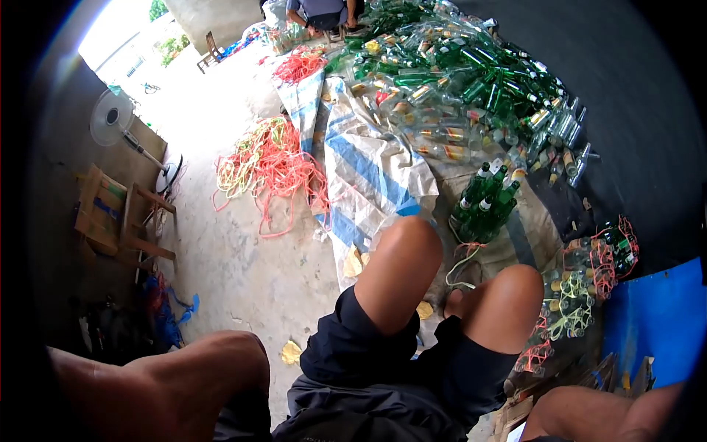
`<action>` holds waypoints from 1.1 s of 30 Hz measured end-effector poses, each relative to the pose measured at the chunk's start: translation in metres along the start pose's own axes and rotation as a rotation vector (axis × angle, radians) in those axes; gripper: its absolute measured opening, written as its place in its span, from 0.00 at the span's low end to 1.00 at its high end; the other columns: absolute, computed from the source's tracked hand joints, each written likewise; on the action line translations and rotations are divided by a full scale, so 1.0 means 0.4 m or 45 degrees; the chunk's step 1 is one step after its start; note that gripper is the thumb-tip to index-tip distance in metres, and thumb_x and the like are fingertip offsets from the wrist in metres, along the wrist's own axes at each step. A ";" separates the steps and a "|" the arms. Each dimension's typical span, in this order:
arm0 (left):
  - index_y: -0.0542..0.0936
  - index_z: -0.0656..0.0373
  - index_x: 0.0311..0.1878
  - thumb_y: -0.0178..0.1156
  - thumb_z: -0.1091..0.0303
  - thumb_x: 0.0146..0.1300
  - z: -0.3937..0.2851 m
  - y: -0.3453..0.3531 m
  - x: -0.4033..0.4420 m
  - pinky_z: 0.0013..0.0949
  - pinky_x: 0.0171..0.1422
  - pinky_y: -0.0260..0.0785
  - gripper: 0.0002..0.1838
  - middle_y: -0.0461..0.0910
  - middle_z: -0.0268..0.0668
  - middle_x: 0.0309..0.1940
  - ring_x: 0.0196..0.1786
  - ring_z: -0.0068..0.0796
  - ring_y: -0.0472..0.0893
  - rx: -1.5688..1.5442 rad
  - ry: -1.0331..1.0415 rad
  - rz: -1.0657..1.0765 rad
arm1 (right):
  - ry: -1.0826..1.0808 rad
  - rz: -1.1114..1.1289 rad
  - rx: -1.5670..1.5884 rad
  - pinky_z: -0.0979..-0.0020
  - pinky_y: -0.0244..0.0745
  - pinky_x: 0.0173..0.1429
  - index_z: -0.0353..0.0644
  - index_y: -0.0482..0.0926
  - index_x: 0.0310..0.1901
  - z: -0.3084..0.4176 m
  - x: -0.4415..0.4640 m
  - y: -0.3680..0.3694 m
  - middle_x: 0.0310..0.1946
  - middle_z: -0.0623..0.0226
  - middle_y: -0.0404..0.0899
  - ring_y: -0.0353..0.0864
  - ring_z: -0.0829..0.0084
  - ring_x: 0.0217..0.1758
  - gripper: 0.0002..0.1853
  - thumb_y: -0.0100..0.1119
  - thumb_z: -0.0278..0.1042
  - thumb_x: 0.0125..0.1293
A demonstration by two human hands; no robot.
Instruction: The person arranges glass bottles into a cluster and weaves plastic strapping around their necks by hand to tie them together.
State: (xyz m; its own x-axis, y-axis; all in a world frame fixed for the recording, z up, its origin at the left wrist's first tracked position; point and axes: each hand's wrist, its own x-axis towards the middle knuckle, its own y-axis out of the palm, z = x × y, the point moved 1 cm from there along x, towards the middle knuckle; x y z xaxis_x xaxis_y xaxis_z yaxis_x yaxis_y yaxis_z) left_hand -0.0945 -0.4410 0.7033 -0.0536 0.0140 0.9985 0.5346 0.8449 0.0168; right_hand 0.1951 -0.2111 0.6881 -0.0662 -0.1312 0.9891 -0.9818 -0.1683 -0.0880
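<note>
Neither of my hands shows; only my bent left arm (199, 368) at the lower left and part of my right arm (589, 412) at the lower right are in view. Beyond my knees, a cluster of green glass bottles (482, 210) stands upright, close together. A pale yellow-green cord (462, 269) trails from the base of the cluster toward my foot. To the right lie bundles of bottles bound in pink cord (602, 271) and yellow-green cord (573, 306). What my hands hold or touch is out of sight.
A large heap of loose bottles (449, 81) spreads ahead, beside a striped blue-and-white sheet (375, 162). Tangled pink cords (276, 166) lie on the concrete floor. A fan (112, 116) and a wooden chair (147, 221) stand left. Another person (324, 11) sits at the far end.
</note>
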 end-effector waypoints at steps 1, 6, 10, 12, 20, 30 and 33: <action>0.81 0.61 0.61 0.62 0.54 0.80 0.000 -0.001 -0.002 0.34 0.53 0.74 0.20 0.81 0.40 0.50 0.51 0.32 0.79 -0.004 -0.002 0.003 | 0.002 0.000 0.000 0.57 0.82 0.40 0.36 0.75 0.55 0.001 0.001 -0.002 0.35 0.64 0.79 0.78 0.67 0.33 0.18 0.60 0.44 0.81; 0.82 0.61 0.60 0.62 0.55 0.80 0.007 0.000 -0.012 0.34 0.53 0.74 0.19 0.81 0.40 0.50 0.50 0.32 0.79 -0.014 -0.033 -0.002 | 0.010 0.054 -0.027 0.58 0.82 0.41 0.36 0.75 0.56 0.018 0.009 -0.031 0.36 0.64 0.79 0.78 0.67 0.34 0.18 0.60 0.44 0.81; 0.82 0.61 0.59 0.62 0.56 0.80 0.023 0.022 -0.022 0.33 0.52 0.74 0.18 0.82 0.39 0.49 0.49 0.31 0.80 -0.056 -0.058 0.014 | 0.021 0.112 -0.085 0.59 0.82 0.41 0.36 0.75 0.56 0.040 0.016 -0.078 0.36 0.64 0.79 0.78 0.67 0.34 0.18 0.60 0.45 0.81; 0.83 0.61 0.59 0.62 0.56 0.80 0.040 0.042 -0.030 0.33 0.52 0.74 0.18 0.82 0.39 0.49 0.49 0.31 0.80 -0.091 -0.077 0.030 | 0.034 0.141 -0.121 0.59 0.82 0.41 0.36 0.74 0.57 0.057 0.016 -0.100 0.36 0.64 0.79 0.78 0.67 0.35 0.18 0.60 0.45 0.81; 0.83 0.61 0.58 0.62 0.58 0.80 0.081 0.154 -0.061 0.32 0.51 0.74 0.16 0.83 0.38 0.48 0.48 0.29 0.80 -0.254 -0.111 0.044 | 0.055 0.200 -0.273 0.60 0.81 0.42 0.36 0.74 0.58 0.104 0.019 -0.167 0.37 0.65 0.79 0.78 0.67 0.36 0.19 0.60 0.45 0.81; 0.85 0.61 0.56 0.62 0.60 0.80 0.088 0.241 -0.089 0.30 0.49 0.73 0.14 0.84 0.38 0.47 0.46 0.28 0.80 -0.352 -0.159 0.030 | 0.075 0.214 -0.339 0.61 0.81 0.42 0.36 0.74 0.59 0.121 0.007 -0.212 0.37 0.65 0.79 0.78 0.68 0.37 0.20 0.60 0.45 0.81; 0.85 0.61 0.56 0.62 0.60 0.80 0.093 0.262 -0.110 0.30 0.49 0.73 0.14 0.84 0.37 0.46 0.46 0.27 0.80 -0.370 -0.176 0.008 | 0.070 0.234 -0.356 0.62 0.81 0.43 0.36 0.74 0.60 0.126 0.003 -0.215 0.38 0.65 0.79 0.78 0.68 0.37 0.20 0.59 0.46 0.81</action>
State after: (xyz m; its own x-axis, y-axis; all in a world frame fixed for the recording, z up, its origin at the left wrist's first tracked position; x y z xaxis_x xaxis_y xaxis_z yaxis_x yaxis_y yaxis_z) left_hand -0.0676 -0.3329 0.6594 -0.1525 0.1081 0.9824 0.7527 0.6569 0.0445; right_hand 0.2884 -0.2460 0.6911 -0.2489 -0.0804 0.9652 -0.9628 0.1284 -0.2376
